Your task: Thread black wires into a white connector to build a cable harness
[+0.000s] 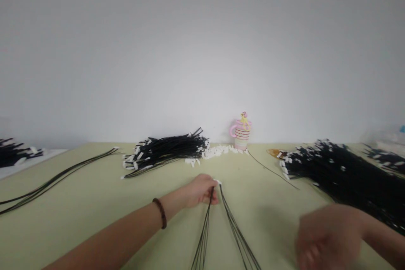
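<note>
My left hand (204, 190), wearing a dark beaded bracelet (160, 213) at the wrist, is closed in a pinch at the middle of the table. Its fingertips hold a small white connector (218, 182). Thin black wires (234, 223) hang from there in two strands, spreading toward the near edge. My right hand (329, 236) is over the table at the lower right, smeared by motion. Its fingers look curled, but I cannot make out whether they hold anything.
Bundles of black wires with white ends lie at the back (167, 149) and on the right (344, 177). Loose white connectors (218, 151) sit beside a striped pink mug (242, 134). Several long wires (63, 175) stretch across the left side. A grey wall (202, 50) stands behind.
</note>
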Demonstrator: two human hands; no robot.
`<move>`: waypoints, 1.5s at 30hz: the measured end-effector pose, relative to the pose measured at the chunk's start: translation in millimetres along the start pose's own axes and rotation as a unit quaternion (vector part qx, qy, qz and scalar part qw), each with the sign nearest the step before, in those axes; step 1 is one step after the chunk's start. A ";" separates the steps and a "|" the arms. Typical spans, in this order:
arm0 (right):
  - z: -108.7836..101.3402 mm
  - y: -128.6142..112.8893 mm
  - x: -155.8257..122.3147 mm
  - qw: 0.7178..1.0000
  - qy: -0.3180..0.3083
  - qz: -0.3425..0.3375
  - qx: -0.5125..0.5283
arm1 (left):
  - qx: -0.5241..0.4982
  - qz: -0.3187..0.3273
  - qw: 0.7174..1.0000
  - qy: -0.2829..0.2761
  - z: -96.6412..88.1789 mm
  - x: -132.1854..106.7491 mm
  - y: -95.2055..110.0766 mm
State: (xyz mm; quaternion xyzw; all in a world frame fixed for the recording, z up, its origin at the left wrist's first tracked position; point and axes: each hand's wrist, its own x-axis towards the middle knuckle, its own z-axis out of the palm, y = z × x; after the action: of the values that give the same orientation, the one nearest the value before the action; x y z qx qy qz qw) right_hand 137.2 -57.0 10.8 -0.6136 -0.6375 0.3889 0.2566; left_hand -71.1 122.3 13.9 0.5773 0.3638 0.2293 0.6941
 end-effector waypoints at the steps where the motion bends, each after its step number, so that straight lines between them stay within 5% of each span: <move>1: 1.0 -10.0 26.1 0.999 0.018 -0.014 -0.026 | -0.003 0.005 1.000 0.004 -2.2 -3.7 -1.6; 7: 15.4 -71.2 188.1 0.970 0.149 -0.093 -0.170 | -0.063 0.062 0.996 0.026 -12.3 -8.4 -10.2; 14: 46.9 -82.0 260.2 0.954 0.198 -0.102 -0.200 | -0.130 0.149 0.970 0.142 -41.7 -1.8 -1.8; 19: 46.2 -73.3 252.6 0.942 0.197 -0.137 -0.233 | -0.143 0.123 0.971 0.148 -48.1 -4.4 3.1; 29: 13.4 -17.7 140.0 0.928 0.159 -0.242 -0.236 | -0.013 0.098 0.995 0.023 -17.1 -17.4 -4.4; 35: 11.0 -21.9 147.8 0.978 0.142 -0.121 0.095 | 0.030 0.117 0.992 0.025 -12.1 -15.3 -4.8; 39: 12.2 -25.2 150.9 0.938 0.072 -0.126 0.315 | 0.140 0.141 0.979 0.037 -6.6 -15.4 -7.9; 45: 8.1 -23.9 142.7 0.919 0.005 -0.114 0.376 | 0.316 0.284 0.897 0.125 -8.8 -11.4 -8.5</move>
State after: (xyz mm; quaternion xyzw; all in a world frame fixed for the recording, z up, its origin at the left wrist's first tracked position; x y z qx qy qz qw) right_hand 100.3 83.0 4.2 -0.3967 -0.5086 0.5654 0.5141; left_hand -86.0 117.5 7.8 0.8116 0.3211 0.3598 0.3297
